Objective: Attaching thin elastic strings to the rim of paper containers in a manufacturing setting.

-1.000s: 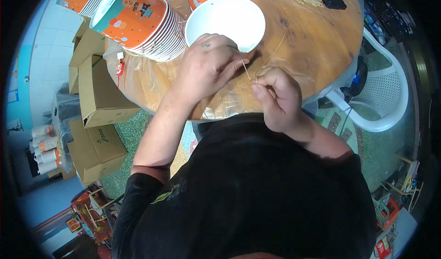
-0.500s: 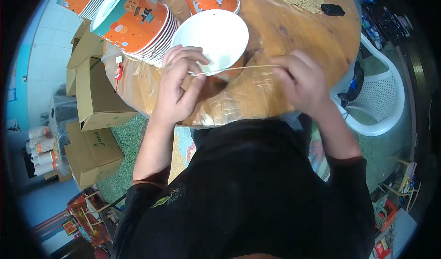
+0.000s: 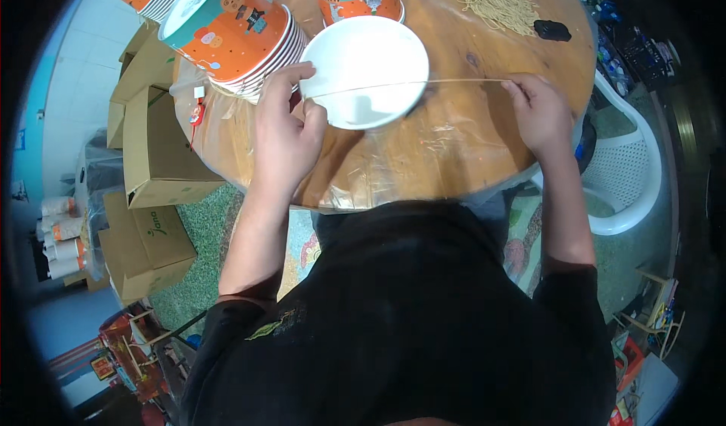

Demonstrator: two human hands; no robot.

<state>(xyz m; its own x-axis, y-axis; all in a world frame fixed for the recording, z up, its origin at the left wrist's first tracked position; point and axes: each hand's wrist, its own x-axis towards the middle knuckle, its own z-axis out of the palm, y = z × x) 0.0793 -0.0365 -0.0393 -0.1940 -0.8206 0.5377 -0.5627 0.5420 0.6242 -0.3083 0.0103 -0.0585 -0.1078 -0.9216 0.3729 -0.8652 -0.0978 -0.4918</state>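
Head view: cord (image 3: 454, 80) between hands (image 3: 541, 120), left end indistinct

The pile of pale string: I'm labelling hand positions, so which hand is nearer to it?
The right. In the picture, the right hand is below the pile of pale string, slightly to its right; the left hand is farther, to its lower left.
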